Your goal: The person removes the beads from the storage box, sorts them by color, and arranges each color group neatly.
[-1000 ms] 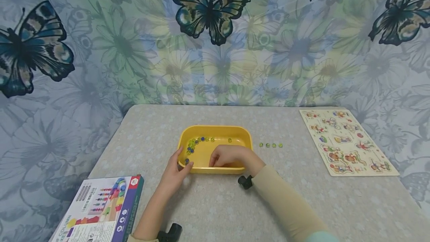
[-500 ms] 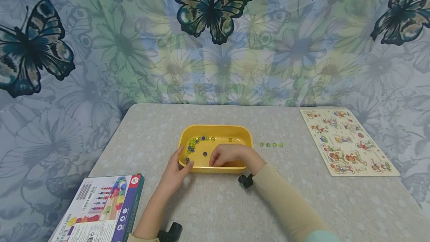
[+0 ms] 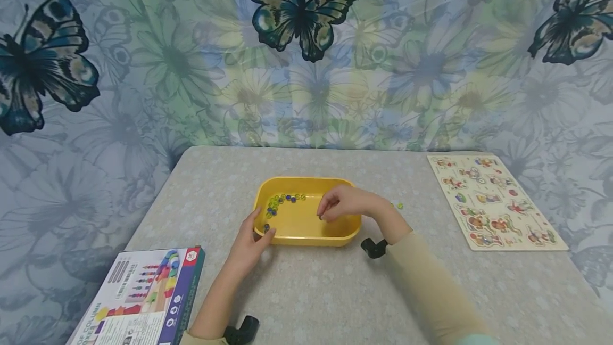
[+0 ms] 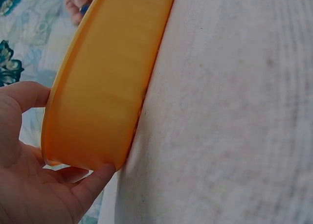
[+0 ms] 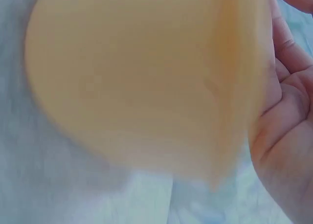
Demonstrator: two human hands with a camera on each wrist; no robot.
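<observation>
A yellow tray [image 3: 292,241] stands on the table, with several small yellow-green and blue glass marbles [image 3: 272,209] gathered along its left and back sides. My left hand [image 3: 249,244] grips the tray's left end, thumb on the near rim and fingers around the corner; the left wrist view shows this hand [image 4: 44,185] against the outer wall. Above the right part of the tray, my right hand [image 3: 347,202] pinches a small blue marble [image 4: 84,9] between its fingertips. Green marbles [image 3: 399,206] lie on the table to the right, partly hidden behind the right hand.
A sheet of colourful picture stickers [image 3: 495,201] lies at the right of the table. At the front left is a printed box [image 3: 139,297]. A butterfly-patterned cloth [image 3: 306,95] hangs behind the table.
My right hand has risen from the tray's near side and moved right with a blue marble. Another blue marble has rolled to the back row. The left hand keeps its hold.
</observation>
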